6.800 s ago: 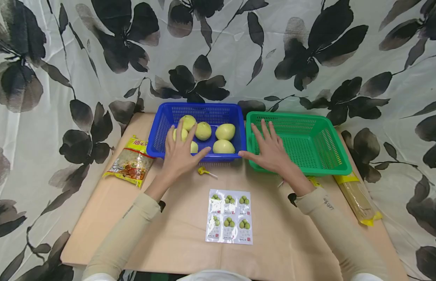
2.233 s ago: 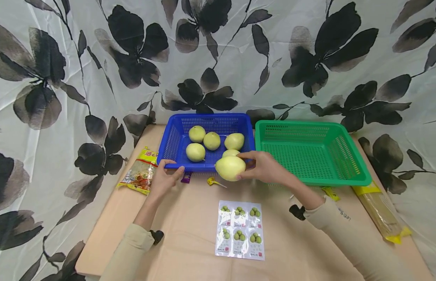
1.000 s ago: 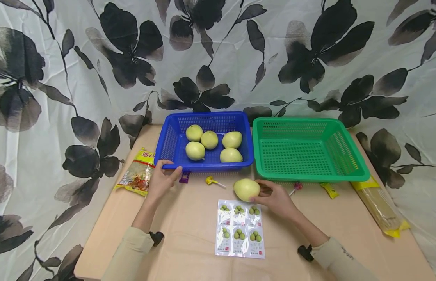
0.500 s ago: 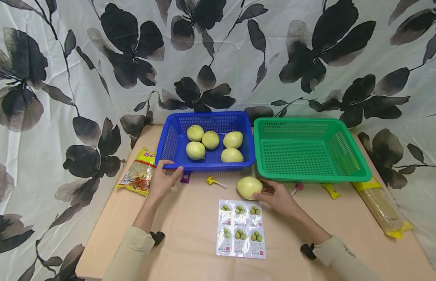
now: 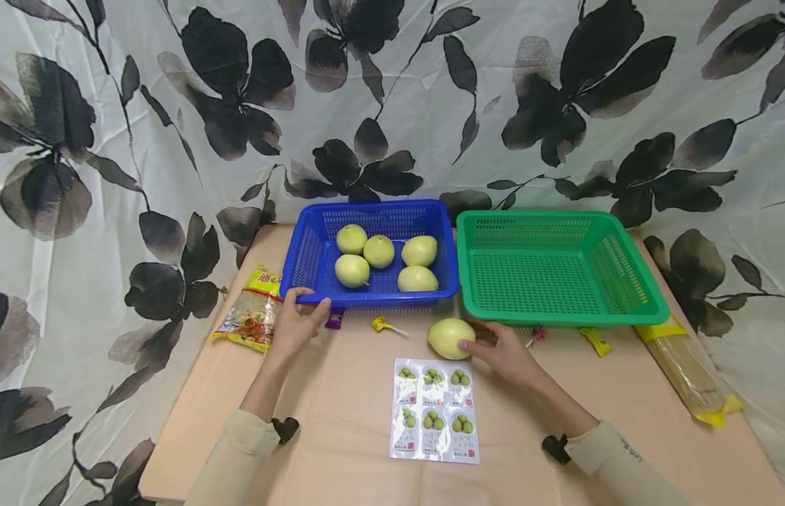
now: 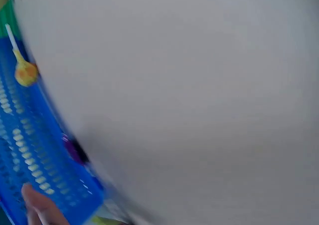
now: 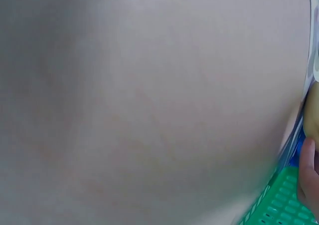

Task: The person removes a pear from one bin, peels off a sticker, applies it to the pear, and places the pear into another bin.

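Observation:
In the head view, my right hand (image 5: 502, 351) holds a pale yellow-green pear (image 5: 450, 338) between thumb and fingers, low in front of the baskets. That pear (image 7: 312, 116) and the thumb show at the right edge of the right wrist view. My left hand (image 5: 297, 325) grips the front-left rim of the blue basket (image 5: 373, 301), fingers over the edge and thumb at the outside. Several similar pears, such as a pear (image 5: 352, 271), lie inside this basket. To its right stands a green basket (image 5: 556, 318) with nothing inside.
A sheet of fruit stickers (image 5: 434, 411) lies in front of the pear. Around the baskets are a yellow lollipop (image 5: 381, 324), a pink lollipop (image 5: 539, 334), a purple wrapped sweet (image 5: 334, 319), a yellow packet (image 5: 596, 342), a noodle pack (image 5: 686, 372) and a food bag (image 5: 248, 309).
From open hands over the baskets, my left hand took the blue basket's rim. My right hand lifted a pear out and brought it before the baskets; lately it shifts slightly right.

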Demonstrator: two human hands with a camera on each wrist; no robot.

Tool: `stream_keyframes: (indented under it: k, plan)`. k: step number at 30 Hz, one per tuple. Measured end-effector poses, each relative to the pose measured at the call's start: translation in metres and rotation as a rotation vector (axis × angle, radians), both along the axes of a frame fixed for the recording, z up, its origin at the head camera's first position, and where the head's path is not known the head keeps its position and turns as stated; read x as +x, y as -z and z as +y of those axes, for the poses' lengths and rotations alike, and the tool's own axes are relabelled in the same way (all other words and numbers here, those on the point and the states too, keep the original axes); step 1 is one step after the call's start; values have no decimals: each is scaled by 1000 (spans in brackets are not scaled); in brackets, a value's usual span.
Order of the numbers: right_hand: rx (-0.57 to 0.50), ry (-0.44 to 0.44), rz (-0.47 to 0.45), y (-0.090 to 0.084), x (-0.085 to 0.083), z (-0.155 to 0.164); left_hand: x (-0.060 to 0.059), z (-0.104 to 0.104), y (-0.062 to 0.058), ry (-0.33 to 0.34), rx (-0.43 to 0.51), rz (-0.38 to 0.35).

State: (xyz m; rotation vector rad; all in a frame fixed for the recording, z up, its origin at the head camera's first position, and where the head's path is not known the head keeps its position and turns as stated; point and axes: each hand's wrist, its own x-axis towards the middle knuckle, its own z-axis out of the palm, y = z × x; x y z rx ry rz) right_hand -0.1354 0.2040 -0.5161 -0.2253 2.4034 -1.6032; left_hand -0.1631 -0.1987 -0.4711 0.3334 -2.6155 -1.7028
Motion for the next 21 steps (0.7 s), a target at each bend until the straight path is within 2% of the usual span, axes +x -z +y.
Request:
stream_keyframes:
  k: [5,7,8,10,12,16,18,21]
  plan:
    - [-3,-4,-10,-4,3,2,9,20,-8,-31,-60,78]
    - [-15,-4,-12,-6,4,3,12,33,-10,-16,-103,113]
    - [-20,-4,-12,-7,5,3,14,39,-10,13,-116,128]
    - [-8,-8,8,-9,8,4,15,51,-9,107,-145,150]
    - [28,-19,44,-11,12,4,15,63,-5,247,-179,142]
    - [245,-38,178,-22,24,1,13,79,10,534,-253,62]
    - [391,-43,247,-28,33,-4,13,85,18,617,-300,28]
    - [557,-45,327,-39,47,-14,13,90,29,657,-346,18]
